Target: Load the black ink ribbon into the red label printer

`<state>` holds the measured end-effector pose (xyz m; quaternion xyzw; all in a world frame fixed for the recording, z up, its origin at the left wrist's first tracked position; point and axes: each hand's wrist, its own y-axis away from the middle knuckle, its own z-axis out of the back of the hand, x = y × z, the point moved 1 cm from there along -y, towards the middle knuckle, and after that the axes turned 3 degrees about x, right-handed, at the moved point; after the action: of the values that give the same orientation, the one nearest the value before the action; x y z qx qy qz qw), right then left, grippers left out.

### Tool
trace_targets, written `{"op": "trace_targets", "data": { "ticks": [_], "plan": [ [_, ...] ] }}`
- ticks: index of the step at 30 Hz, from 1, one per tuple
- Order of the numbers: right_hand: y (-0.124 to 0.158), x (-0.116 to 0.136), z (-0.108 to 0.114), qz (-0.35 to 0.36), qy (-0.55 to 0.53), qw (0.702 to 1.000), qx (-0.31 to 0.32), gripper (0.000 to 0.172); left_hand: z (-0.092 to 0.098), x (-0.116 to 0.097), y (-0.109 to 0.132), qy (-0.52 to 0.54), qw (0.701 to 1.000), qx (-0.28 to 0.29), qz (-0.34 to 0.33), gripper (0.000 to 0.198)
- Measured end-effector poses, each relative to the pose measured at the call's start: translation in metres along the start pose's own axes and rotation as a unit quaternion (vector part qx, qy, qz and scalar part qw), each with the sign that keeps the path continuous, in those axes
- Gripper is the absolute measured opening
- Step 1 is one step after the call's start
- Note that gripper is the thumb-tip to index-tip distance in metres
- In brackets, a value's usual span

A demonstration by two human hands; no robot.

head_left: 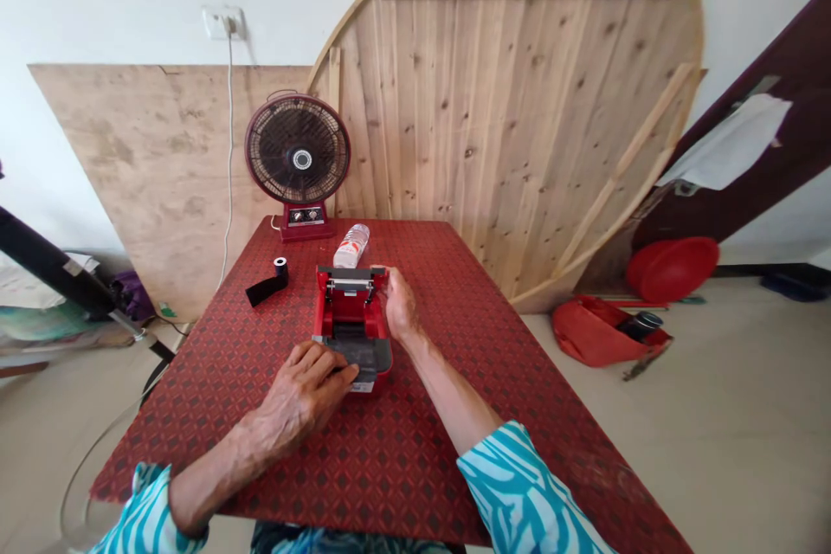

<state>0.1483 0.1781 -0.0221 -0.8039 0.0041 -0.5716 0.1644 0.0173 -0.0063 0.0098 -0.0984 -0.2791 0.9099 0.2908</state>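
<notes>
At the bottom of the frame, nearest the camera, two sleeves [532, 485] patterned in turquoise and white are seen, the right one reaching into the lower right corner. Between them a bench [441, 424] is covered with a dark red, diamond-patterned surface.

Near the centre of the frame, an opened red device [341, 309] is set on the bench, its back part raised and a dark grey panel [384, 355] lowered at its front. Its upper right edge is grasped by the right hand [401, 305], the grip being closed there. A dark strip [357, 352] over the front panel is touched by the thumb and fingers of the left hand [305, 381]; whether it is pinched or merely pressed by that grip cannot be told.

Just behind the device, a clear bottle [352, 247] with a red and white label is placed. Left of centre, a black roll [278, 279] with a white core is left partly unwound on the bench. At the bench's far left corner a dark red fan [302, 157] is stood. Across the upper middle, a round wooden panel [493, 104] is leaned against the wall. At the right, an orange-red bag [584, 333] is placed on the floor near a red basin [673, 268].
</notes>
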Motion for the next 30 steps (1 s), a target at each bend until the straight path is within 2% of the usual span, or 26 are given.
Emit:
{"op": "trace_targets", "data": {
  "ticks": [3, 6, 8, 10, 12, 14, 16, 18, 20, 21, 26, 28, 30],
  "plan": [
    [0.020, 0.007, 0.010, 0.054, 0.075, 0.996, 0.003, 0.044, 0.002, -0.001, -0.001, -0.005, 1.000, 0.001, -0.002, 0.023],
    [0.043, 0.010, 0.016, 0.042, 0.135, 0.990, 0.016, 0.031, 0.005, -0.004, -0.003, -0.008, 1.000, -0.002, -0.002, 0.022],
    [0.053, 0.009, 0.017, 0.037, 0.132, 0.991, -0.001, 0.023, 0.007, -0.006, -0.004, -0.003, 1.000, -0.004, -0.001, 0.021],
    [0.059, 0.006, 0.015, 0.030, 0.113, 0.993, -0.013, 0.024, 0.010, -0.005, -0.003, 0.025, 1.000, -0.001, 0.006, 0.020],
    [0.061, 0.003, 0.014, 0.015, 0.092, 0.996, -0.013, 0.026, 0.012, 0.002, -0.002, 0.088, 0.995, -0.003, 0.038, 0.022],
    [0.060, 0.001, 0.012, 0.005, 0.075, 0.997, -0.015, 0.027, 0.011, 0.015, -0.001, 0.177, 0.975, -0.038, 0.126, 0.022],
    [0.060, 0.001, 0.012, -0.001, 0.066, 0.998, -0.016, 0.027, 0.007, 0.033, -0.002, 0.283, 0.918, -0.095, 0.263, 0.023],
    [0.060, 0.002, 0.012, -0.005, 0.061, 0.998, -0.016, 0.027, -0.003, 0.047, -0.006, 0.391, 0.827, -0.126, 0.385, 0.034],
    [0.060, 0.002, 0.013, -0.008, 0.063, 0.998, -0.014, 0.028, -0.014, 0.056, -0.013, 0.479, 0.747, -0.123, 0.444, 0.048],
    [0.060, 0.003, 0.013, -0.008, 0.067, 0.998, -0.013, 0.027, -0.019, 0.058, -0.016, 0.513, 0.719, -0.119, 0.454, 0.052],
    [0.059, 0.006, 0.018, 0.013, 0.131, 0.991, 0.017, 0.030, -0.029, 0.060, -0.026, 0.622, 0.611, -0.122, 0.474, 0.060],
    [0.059, 0.008, 0.019, 0.030, 0.170, 0.984, 0.037, 0.032, -0.029, 0.060, -0.027, 0.641, 0.588, -0.115, 0.480, 0.062],
    [0.060, 0.010, 0.020, 0.041, 0.197, 0.978, 0.048, 0.033, -0.029, 0.060, -0.027, 0.652, 0.582, -0.107, 0.474, 0.064]
  ]
}}
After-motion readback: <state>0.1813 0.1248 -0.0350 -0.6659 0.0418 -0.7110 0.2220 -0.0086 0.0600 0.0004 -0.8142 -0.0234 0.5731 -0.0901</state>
